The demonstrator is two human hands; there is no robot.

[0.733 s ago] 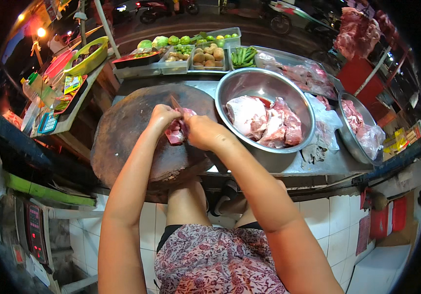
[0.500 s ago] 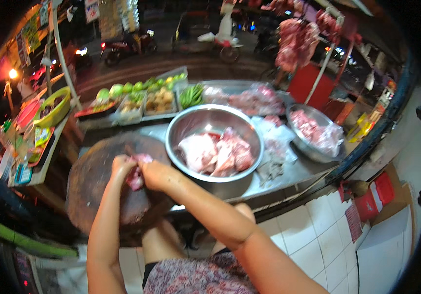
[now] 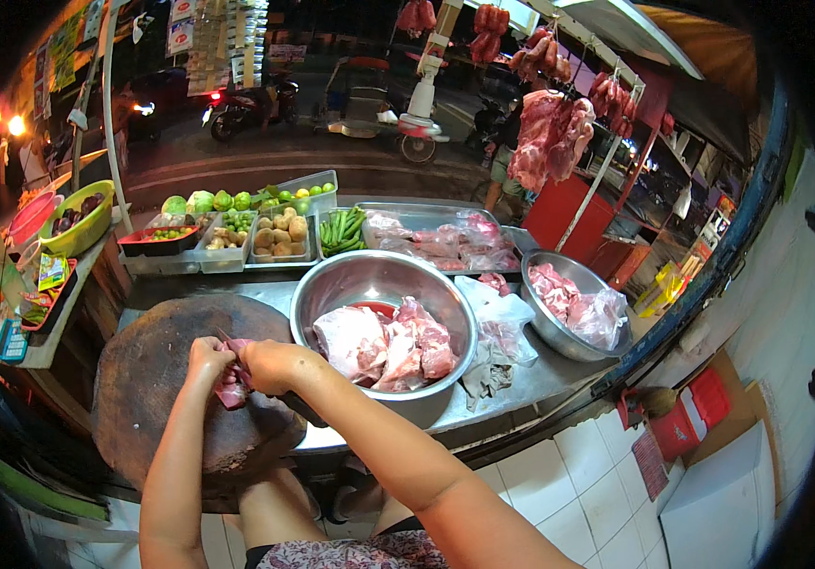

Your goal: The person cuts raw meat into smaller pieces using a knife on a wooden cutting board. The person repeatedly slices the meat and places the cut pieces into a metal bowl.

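Observation:
Over the round wooden chopping board [image 3: 156,379] my two hands meet. A small strip of raw red meat [image 3: 231,392] hangs below my left hand [image 3: 206,362], whose fingers are closed on it. My right hand [image 3: 270,367] is wrapped round what looks like a knife; a thin pointed end [image 3: 224,336] shows between the hands, and a dark part sticks out under my right wrist. My fingers hide most of it. Right of the board stands a large steel bowl [image 3: 384,270] holding several big chunks of raw meat [image 3: 415,346] and some blood.
Behind the bowl are a tray of bagged meat [image 3: 455,248], green chilies [image 3: 341,230], potatoes [image 3: 281,233] and limes [image 3: 301,201]. A second steel bowl [image 3: 573,332] with meat, a cloth [image 3: 488,379] and a plastic bag [image 3: 500,321] lie right. Meat slabs [image 3: 549,140] hang beyond.
The view has shifted, so the counter sits lower and further left in the picture. My hands stay together over the board, still gripping the meat; their hold looks much the same.

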